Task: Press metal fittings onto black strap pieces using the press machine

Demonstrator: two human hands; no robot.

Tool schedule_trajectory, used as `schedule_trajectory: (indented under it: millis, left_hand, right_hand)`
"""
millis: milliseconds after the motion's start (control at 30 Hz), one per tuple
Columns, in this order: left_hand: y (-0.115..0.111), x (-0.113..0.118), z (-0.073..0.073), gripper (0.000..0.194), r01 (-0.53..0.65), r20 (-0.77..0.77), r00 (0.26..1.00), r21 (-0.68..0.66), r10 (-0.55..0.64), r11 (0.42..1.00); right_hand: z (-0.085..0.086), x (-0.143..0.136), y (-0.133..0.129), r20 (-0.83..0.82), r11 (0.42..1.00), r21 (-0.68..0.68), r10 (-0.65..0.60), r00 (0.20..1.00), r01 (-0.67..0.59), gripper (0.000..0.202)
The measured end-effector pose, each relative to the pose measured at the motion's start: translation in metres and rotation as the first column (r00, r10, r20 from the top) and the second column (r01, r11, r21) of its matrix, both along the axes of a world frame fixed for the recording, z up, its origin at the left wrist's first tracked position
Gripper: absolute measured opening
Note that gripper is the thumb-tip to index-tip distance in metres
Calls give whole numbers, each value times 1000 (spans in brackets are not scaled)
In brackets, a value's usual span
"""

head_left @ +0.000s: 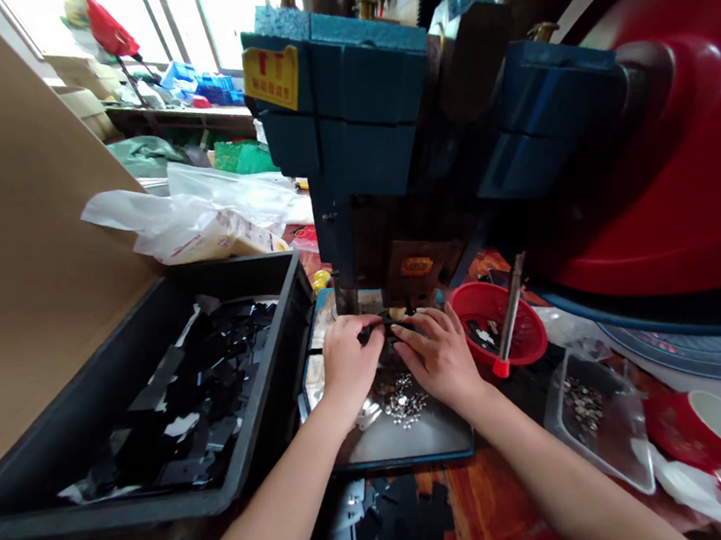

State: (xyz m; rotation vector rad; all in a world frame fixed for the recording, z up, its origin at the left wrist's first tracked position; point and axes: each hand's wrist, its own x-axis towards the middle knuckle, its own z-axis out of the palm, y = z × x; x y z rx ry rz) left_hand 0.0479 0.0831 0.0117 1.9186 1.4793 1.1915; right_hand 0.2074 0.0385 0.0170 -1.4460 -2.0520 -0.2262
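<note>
Small black piece point(385, 331) sits on the press bed point(388, 442) under the blue press point(344, 132), long axis running left-right between both hands. I see the left hand point(347, 357) and right hand point(437, 352) pinching an end each, about equally near. Fingertips hide the piece; its shape is probably flat. Silver rivets point(405, 405) lie just behind the hands; black tray point(100, 503) left, red basket point(495, 323) right.
</note>
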Motion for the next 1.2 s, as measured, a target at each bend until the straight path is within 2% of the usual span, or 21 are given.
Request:
schedule_trajectory:
  millis: [167,267,367,433,500,567,633,667,733,867,967,1033,1133,1200]
  left_hand:
    - [6,1,-4,16,17,11,1000,-36,-17,999]
    - [9,3,-5,16,27,21,999,-41,-26,999]
    - [7,0,-1,18,1,38,999,-28,0,1000]
    - [1,-6,3,21,-32,52,998,-20,33,999]
    - [-11,-15,7,22,-57,68,996,-5,57,998]
    - [-27,-26,9,20,-58,85,995,18,56,998]
    - [-45,-36,6,17,-43,85,996,28,41,999]
    - [-54,-41,4,16,-33,77,997,15,32,999]
    - [-72,-49,-1,15,-9,48,999,-7,10,1000]
    - [-96,-65,-10,15,8,-32,999,5,-8,1000]
    - [-109,-74,-13,15,2,-78,997,28,0,1000]
    - [-116,-80,-15,16,-1,-113,994,45,6,999]
    - [-128,-89,-16,16,45,-174,984,36,-38,998]
    - [-137,-96,-17,15,119,-221,967,-48,-127,992]
  right_hand:
    - [10,-7,-1,73,998,-38,-47,996,50,25]
    - [12,-9,0,36,997,-68,-42,998,45,24]
    - [6,-1,-4,-129,996,-93,-19,992,7,26]
    - [-3,9,-13,-341,992,-124,-59,938,18,28]
    - [-15,20,-29,-605,977,-211,-166,778,45,32]
    - [-26,31,-49,-815,954,-301,-258,518,2,40]
    - [-33,39,-66,-921,960,-267,-227,317,-88,48]
    - [-34,41,-73,-943,965,-233,-194,270,-120,48]
    - [-32,44,-80,-953,971,-194,-152,261,-143,42]
    - [-24,44,-75,-928,985,-146,-104,357,-94,35]
    - [-28,42,-68,-908,995,-101,-86,410,-14,36]
    - [-34,39,-66,-915,995,-96,-86,393,-6,38]
    - [-41,31,-63,-947,993,-104,-80,311,-61,45]
    - [-38,26,-53,-925,984,-172,-147,350,-41,41]
